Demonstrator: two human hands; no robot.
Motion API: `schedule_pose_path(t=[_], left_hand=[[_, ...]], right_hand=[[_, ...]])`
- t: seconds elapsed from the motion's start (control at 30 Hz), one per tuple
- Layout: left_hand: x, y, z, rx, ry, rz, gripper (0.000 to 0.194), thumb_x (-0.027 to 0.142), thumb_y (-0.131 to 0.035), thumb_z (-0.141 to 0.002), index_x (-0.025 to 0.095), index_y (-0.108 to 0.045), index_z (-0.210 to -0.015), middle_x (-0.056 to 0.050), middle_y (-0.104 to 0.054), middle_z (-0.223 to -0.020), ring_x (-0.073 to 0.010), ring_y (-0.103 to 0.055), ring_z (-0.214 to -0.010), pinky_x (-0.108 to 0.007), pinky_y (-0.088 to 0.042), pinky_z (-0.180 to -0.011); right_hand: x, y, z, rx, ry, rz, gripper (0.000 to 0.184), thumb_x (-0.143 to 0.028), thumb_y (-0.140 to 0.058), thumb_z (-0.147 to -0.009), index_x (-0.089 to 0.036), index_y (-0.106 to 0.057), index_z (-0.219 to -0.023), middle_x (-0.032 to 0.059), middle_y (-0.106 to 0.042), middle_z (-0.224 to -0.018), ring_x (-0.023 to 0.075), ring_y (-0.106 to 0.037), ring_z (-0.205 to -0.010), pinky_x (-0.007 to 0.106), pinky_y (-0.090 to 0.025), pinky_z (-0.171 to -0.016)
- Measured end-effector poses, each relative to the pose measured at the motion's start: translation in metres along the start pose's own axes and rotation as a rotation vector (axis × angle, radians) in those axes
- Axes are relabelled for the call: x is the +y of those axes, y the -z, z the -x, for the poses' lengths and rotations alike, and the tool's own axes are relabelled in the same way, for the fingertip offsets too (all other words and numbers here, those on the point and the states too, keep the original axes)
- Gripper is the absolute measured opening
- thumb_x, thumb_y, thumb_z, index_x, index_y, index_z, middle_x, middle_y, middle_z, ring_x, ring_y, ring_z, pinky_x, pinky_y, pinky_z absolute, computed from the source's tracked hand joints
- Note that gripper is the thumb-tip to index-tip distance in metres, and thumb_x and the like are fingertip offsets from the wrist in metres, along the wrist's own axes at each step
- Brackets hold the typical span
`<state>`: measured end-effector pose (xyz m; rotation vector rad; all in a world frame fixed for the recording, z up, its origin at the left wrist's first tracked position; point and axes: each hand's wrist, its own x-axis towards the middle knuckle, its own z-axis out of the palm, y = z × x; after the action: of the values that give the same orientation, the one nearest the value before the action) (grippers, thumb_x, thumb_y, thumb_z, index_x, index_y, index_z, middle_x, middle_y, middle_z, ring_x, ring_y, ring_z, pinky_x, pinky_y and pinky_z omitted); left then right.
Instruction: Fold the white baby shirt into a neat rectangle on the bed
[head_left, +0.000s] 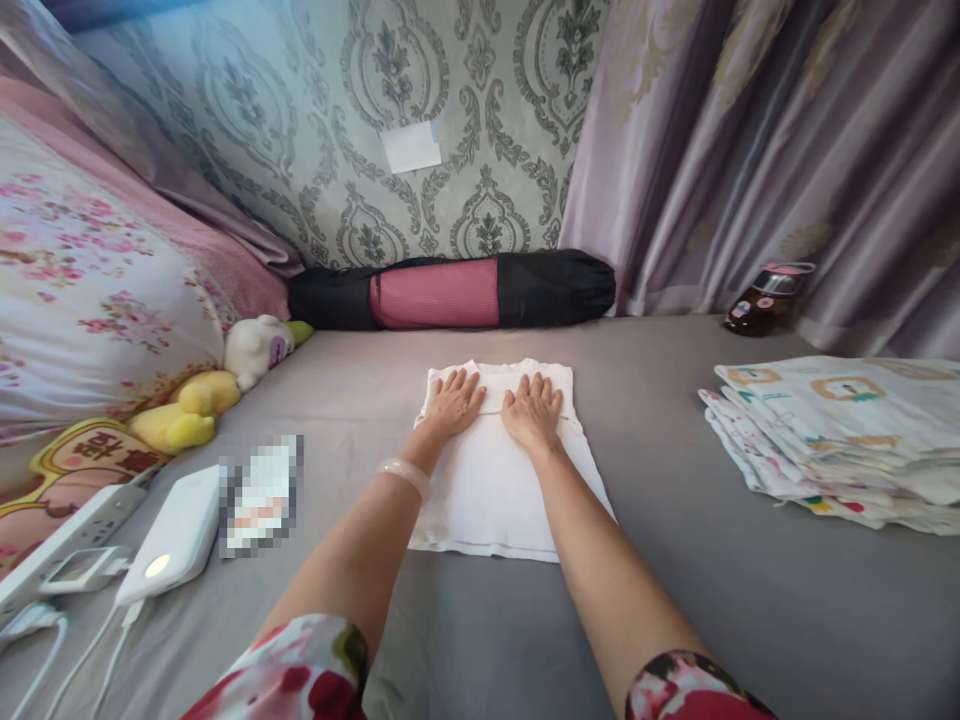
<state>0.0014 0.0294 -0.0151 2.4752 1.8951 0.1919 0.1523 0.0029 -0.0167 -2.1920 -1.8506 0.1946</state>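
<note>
A white cloth garment (495, 490) lies spread on the grey bed sheet (480, 640), with its sleeves apparently folded in at the far end. My left hand (454, 402) rests flat on its upper left part, fingers spread and pointing away from me. On the upper right part lies my right hand (534, 410), palm down with the fingers apart. Both palms touch the fabric and neither hand grips it. A pale bangle (405, 478) circles my left wrist.
To the right sits a stack of folded printed cloths (847, 440), with a dark bottle (769, 298) behind it. A rolled black-and-pink bag (435, 293) lies along the wall. On the left are a white power bank (176, 530), a power strip (67, 545) and plush toys (184, 410).
</note>
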Motion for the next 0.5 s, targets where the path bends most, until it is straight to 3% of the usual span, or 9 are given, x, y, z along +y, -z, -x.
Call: schedule_pose_path(t=[0.17, 0.3, 0.4, 0.5], left_hand=[[0.005, 0.001, 0.005, 0.095, -0.002, -0.013, 0.045, 0.041, -0.027, -0.100, 0.018, -0.050, -0.130, -0.013, -0.049, -0.141, -0.0262, -0.042, -0.132, -0.045, -0.031, -0.108], [0.007, 0.001, 0.011, 0.210, 0.119, -0.046, 0.046, 0.039, -0.025, -0.100, 0.012, -0.061, -0.110, -0.018, -0.059, -0.119, -0.0296, -0.052, -0.115, -0.043, -0.039, -0.100], [0.003, 0.001, 0.019, 0.173, 0.098, -0.027, 0.042, 0.037, -0.028, -0.099, 0.013, -0.061, -0.110, -0.017, -0.061, -0.117, -0.0289, -0.052, -0.116, -0.043, -0.039, -0.101], [-0.008, 0.002, 0.034, 0.098, 0.003, 0.025, 0.041, 0.036, -0.030, -0.099, 0.014, -0.053, -0.125, -0.015, -0.056, -0.130, -0.0242, -0.047, -0.127, -0.039, -0.034, -0.108]], right_hand=[[0.000, -0.005, 0.006, 0.095, 0.019, -0.001, 0.058, -0.036, -0.026, -0.098, -0.008, -0.038, -0.148, 0.0168, -0.029, -0.155, 0.0313, -0.020, -0.143, 0.049, -0.010, -0.115], [0.000, -0.005, 0.007, 0.121, 0.027, 0.002, 0.058, -0.035, -0.025, -0.098, -0.008, -0.038, -0.147, 0.0170, -0.029, -0.155, 0.0309, -0.020, -0.143, 0.049, -0.010, -0.115], [0.004, 0.003, 0.003, 0.009, 0.042, 0.002, 0.060, -0.041, -0.024, -0.099, -0.010, -0.034, -0.150, 0.0159, -0.024, -0.157, 0.0303, -0.016, -0.145, 0.049, -0.009, -0.116], [0.016, 0.013, 0.002, -0.167, 0.123, 0.012, 0.065, -0.050, -0.021, -0.100, -0.014, -0.026, -0.153, 0.0145, -0.014, -0.160, 0.0285, -0.009, -0.147, 0.048, -0.006, -0.117]])
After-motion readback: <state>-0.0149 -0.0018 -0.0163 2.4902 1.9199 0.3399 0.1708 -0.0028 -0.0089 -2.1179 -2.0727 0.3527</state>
